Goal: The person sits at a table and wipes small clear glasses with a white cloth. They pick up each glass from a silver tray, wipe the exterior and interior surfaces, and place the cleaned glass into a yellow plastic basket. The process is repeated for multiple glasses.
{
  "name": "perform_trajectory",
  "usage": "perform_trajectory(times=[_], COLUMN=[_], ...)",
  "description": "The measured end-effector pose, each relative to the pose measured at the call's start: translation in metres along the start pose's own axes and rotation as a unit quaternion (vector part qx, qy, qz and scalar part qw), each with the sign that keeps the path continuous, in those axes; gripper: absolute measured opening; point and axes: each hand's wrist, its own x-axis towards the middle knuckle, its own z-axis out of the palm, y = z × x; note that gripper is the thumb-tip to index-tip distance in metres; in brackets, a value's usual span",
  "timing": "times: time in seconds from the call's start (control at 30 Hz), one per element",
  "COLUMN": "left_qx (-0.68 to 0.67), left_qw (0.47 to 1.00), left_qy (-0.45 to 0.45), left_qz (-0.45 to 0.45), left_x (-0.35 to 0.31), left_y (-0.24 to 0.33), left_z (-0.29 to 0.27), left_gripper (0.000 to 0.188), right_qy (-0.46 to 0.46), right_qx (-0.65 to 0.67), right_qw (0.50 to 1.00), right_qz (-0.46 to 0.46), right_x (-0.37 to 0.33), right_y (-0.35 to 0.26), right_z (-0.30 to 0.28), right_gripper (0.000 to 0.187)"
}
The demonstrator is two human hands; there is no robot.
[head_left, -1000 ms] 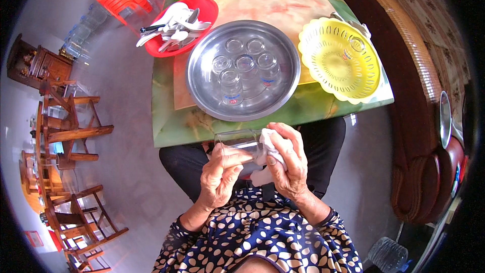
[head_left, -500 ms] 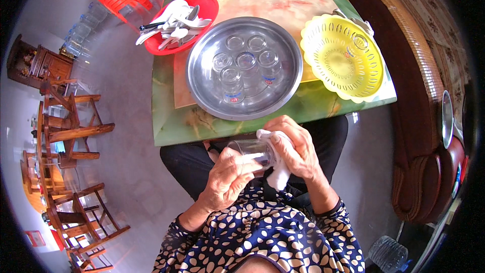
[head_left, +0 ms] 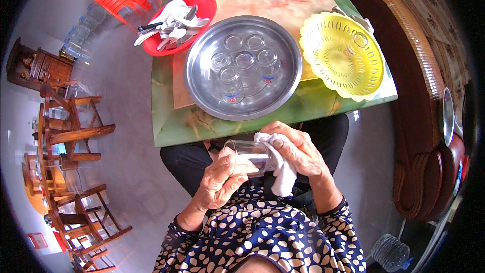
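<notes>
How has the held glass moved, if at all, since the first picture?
Yes: the glass moved rightward and away from the table's near edge.

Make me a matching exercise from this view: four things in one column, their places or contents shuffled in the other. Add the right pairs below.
Column one
1. white cloth
2. round steel tray
3. yellow scalloped basket
4. red bowl

Column two
a. holds a single clear glass
b. heaped with spoons
c. in the right hand, against a drinking glass
d. holds six clear glasses

Right pairs: 1-c, 2-d, 3-a, 4-b
</notes>
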Motion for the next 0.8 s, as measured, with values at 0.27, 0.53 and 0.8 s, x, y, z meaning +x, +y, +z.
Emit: perform_trajectory(times=[0.27, 0.53, 0.8], left_qx=[-0.210, -0.245, -0.379], left_qw=[0.966, 0.938, 0.866], left_qy=[0.125, 0.197, 0.221], left_qz=[-0.083, -0.145, -0.239], left_x=[0.002, 0.006, 0.024], left_y=[-0.011, -0.005, 0.012], left_z=[0.020, 0.035, 0.034], left_gripper=[0.024, 0.033, 0.054], right_qy=[0.183, 0.296, 0.299], right_qx=[0.305, 0.216, -0.258], right_qw=[0.914, 0.929, 0.902], right_qz=[0.197, -0.058, -0.175], right_x=[-0.010, 0.004, 0.025], right_y=[0.015, 0.017, 0.012], right_z=[0.034, 0.066, 0.074], right_gripper=[0.046, 0.054, 0.064])
